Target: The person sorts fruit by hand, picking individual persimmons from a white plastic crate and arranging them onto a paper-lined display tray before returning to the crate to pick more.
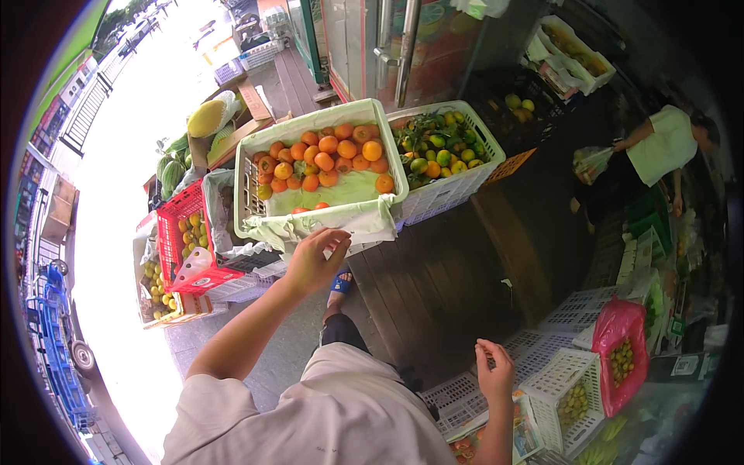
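My left hand (318,256) is raised at the near edge of a pale plastic crate (401,174), its fingers bent and apart with nothing seen in them. Orange persimmons (325,154) fill the back and left of that crate, over a pale green liner. Two of them lie by the near wall, just beyond my fingertips. Lower right, my right hand (494,363) hangs over white perforated crates (459,401), fingers loosely curled, holding nothing visible. To the right of the persimmons stands another crate (494,148) of green and orange citrus (439,142) with leaves.
Left are a red crate (165,224) of yellowish fruit, watermelons (172,177) and a yellow melon (206,118). A glass door with a metal handle (407,52) rises behind the crates. A person (662,139) holding a plastic bag stands right. A pink-lined crate (636,331) sits lower right.
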Demonstrator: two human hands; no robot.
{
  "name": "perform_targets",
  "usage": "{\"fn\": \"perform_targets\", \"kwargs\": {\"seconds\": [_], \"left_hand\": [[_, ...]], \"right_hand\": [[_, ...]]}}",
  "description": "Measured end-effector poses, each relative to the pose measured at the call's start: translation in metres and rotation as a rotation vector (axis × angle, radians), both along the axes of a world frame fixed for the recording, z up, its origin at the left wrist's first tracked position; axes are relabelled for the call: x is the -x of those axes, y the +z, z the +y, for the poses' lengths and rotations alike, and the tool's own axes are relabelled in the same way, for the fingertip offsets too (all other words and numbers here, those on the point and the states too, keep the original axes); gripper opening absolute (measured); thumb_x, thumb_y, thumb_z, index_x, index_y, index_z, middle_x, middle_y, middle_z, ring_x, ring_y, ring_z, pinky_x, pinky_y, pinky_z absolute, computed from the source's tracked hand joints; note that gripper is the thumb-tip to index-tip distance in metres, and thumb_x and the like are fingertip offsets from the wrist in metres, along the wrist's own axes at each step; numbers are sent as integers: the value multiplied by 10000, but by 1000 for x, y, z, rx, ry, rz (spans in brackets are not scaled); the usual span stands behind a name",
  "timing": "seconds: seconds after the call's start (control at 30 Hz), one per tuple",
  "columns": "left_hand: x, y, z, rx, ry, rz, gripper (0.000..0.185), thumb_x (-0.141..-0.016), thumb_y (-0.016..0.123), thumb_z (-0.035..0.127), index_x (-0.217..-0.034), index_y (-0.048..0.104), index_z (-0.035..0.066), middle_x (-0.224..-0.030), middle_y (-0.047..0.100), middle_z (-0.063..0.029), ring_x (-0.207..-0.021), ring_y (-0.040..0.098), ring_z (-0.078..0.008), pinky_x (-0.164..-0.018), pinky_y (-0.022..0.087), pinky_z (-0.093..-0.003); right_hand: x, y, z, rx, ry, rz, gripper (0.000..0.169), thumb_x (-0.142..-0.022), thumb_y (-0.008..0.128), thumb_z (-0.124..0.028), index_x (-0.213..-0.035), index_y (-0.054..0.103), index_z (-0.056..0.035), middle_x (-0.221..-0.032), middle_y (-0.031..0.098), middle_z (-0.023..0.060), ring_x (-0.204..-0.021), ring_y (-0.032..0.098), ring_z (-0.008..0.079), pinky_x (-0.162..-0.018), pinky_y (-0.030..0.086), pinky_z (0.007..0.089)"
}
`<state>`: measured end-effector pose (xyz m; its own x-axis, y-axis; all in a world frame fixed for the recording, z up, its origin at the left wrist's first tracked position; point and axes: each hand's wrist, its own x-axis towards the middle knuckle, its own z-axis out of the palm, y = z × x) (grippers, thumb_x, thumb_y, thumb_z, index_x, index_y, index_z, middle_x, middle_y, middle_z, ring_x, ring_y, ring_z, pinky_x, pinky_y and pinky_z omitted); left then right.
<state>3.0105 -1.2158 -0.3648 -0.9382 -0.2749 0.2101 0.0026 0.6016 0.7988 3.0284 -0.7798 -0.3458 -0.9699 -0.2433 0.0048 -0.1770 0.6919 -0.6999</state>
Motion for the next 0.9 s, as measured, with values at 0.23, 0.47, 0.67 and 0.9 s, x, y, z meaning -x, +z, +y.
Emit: {"fn": "perform_targets", "kwargs": {"seconds": [0.23, 0.47, 0.67, 0.9], "left_hand": [[132, -76, -93, -83, -130, -243, 310, -921, 724, 241, -1164, 699, 51, -985, 716, -132, -844, 712, -284, -780, 569, -398], [178, -123, -95, -8, -417, -570, 407, -873, 725, 313, -1182, 703, 48, -1009, 748, -174, -957, 708, -369, -859, 564, -453], [169, -139, -93, -96, -487, -529, 338, -852, 693, 283, -1072, 736, 30, -943, 737, -220, -878, 711, -399, -807, 576, -477], [193, -141, -106, -140, -555, -479, 380, -865, 697, 233, -1185, 657, 33, -1065, 686, -199, -947, 685, -410, -854, 560, -474]], "right_hand": [[147, 17, -228, 67, 170, 261, 164, -961, 677, -32, -1117, 699, 12, -1021, 723, 122, -833, 703, 193, -774, 569, 316], [254, -66, -374, -516, 353, 136, 291, -945, 664, -125, -1194, 583, 0, -1121, 641, 182, -935, 710, 333, -779, 593, 409], [271, -118, -400, -945, 369, 110, 178, -939, 587, -72, -1091, 537, 6, -1116, 591, 175, -865, 729, 321, -721, 622, 411], [271, -49, -401, -582, 303, 9, 349, -891, 693, -125, -1173, 541, 13, -1166, 609, 182, -897, 729, 274, -700, 616, 354]]}}
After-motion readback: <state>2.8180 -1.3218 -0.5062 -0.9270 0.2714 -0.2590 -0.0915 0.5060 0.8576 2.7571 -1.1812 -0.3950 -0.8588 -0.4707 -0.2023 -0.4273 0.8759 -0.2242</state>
